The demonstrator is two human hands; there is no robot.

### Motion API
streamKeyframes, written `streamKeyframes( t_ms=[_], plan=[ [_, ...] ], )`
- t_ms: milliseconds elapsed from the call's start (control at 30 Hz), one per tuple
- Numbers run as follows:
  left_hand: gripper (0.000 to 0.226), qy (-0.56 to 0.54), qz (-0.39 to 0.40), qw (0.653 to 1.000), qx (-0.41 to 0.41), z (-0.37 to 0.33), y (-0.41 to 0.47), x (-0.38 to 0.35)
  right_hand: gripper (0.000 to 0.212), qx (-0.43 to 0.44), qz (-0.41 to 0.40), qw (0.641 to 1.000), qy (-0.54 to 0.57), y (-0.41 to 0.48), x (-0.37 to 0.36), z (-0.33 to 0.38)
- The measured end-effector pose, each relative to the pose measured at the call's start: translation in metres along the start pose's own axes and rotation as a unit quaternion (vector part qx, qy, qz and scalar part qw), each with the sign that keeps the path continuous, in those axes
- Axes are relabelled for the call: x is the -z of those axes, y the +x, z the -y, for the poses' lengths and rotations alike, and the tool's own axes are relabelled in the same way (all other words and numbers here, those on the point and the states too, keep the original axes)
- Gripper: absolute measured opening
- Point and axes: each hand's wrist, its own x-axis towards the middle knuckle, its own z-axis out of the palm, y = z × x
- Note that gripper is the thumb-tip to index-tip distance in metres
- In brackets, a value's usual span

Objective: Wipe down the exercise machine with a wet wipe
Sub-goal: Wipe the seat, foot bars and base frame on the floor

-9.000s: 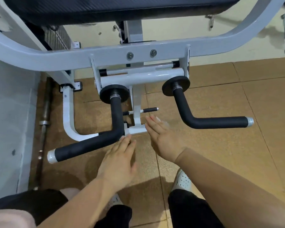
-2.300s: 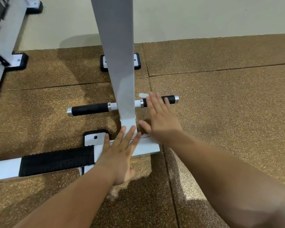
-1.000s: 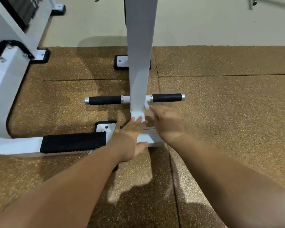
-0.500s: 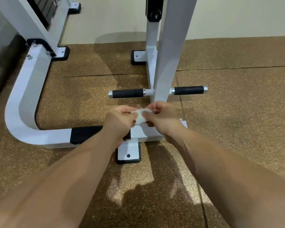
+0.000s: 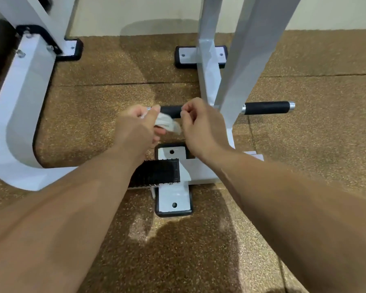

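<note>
The white exercise machine's frame stands on the floor: a slanted post point(image 5: 251, 60), a base bar with a black tread strip point(image 5: 156, 172), and a cross peg with black grips point(image 5: 266, 107). Both hands hover above the base, in front of the peg's left grip. My left hand point(image 5: 135, 125) grips a crumpled white wet wipe point(image 5: 167, 123). My right hand point(image 5: 201, 125) has its fingers curled, and the wipe's right edge reaches it and seems pinched there. The wipe spans the small gap between the two hands.
A curved white frame leg point(image 5: 19, 115) bends round on the left. Black-edged foot plates sit at the front point(image 5: 173, 197) and back point(image 5: 186, 56). Brown speckled rubber tiles point(image 5: 315, 144) cover the floor up to a cream wall.
Both hands left the base bar and came together around the wipe. Since half a second ago they have risen toward the peg and drawn slightly apart. The view has moved closer.
</note>
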Motion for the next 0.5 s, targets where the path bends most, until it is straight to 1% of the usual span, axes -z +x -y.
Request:
streamKeyframes(
  t_ms=[33, 100, 167, 200, 233, 300, 333, 400, 433, 500],
  plan=[
    [0.037, -0.013, 0.013, 1.0, 0.0, -0.003, 0.004, -0.001, 0.01, 0.02, -0.003, 1.0, -0.005, -0.002, -0.003, 0.0],
    [0.039, -0.046, 0.047, 0.998, 0.0, -0.005, 0.01, -0.004, 0.021, 0.037, 0.001, 0.999, -0.006, -0.007, -0.009, -0.004],
    [0.034, -0.094, 0.076, 0.993, 0.002, -0.004, 0.01, -0.006, 0.035, 0.024, -0.004, 1.0, 0.016, -0.006, -0.011, -0.008],
    [0.034, -0.115, 0.081, 0.99, 0.008, -0.001, 0.011, -0.007, 0.037, 0.012, -0.004, 1.0, 0.023, -0.004, -0.011, -0.008],
    [0.034, -0.133, 0.082, 0.988, 0.016, 0.0, 0.01, -0.006, 0.033, 0.003, -0.002, 1.0, 0.019, -0.002, -0.011, -0.008],
    [0.034, -0.153, 0.081, 0.985, 0.026, 0.005, 0.01, -0.006, 0.014, 0.001, -0.002, 1.0, -0.005, 0.004, -0.013, -0.008],
    [0.031, -0.155, 0.079, 0.984, 0.031, 0.008, 0.011, -0.005, 0.012, 0.0, -0.005, 1.0, -0.007, 0.006, -0.015, -0.008],
    [0.022, -0.167, 0.084, 0.981, 0.047, 0.007, 0.01, 0.0, 0.018, -0.026, -0.002, 0.999, 0.027, 0.01, -0.019, -0.005],
    [0.022, -0.177, 0.088, 0.979, 0.055, 0.007, 0.009, 0.003, 0.02, -0.05, -0.002, 0.997, 0.057, 0.012, -0.02, -0.003],
    [0.032, -0.176, 0.088, 0.978, 0.071, 0.008, 0.008, 0.01, 0.024, -0.114, -0.008, 0.987, 0.116, 0.017, -0.023, 0.002]
  ],
)
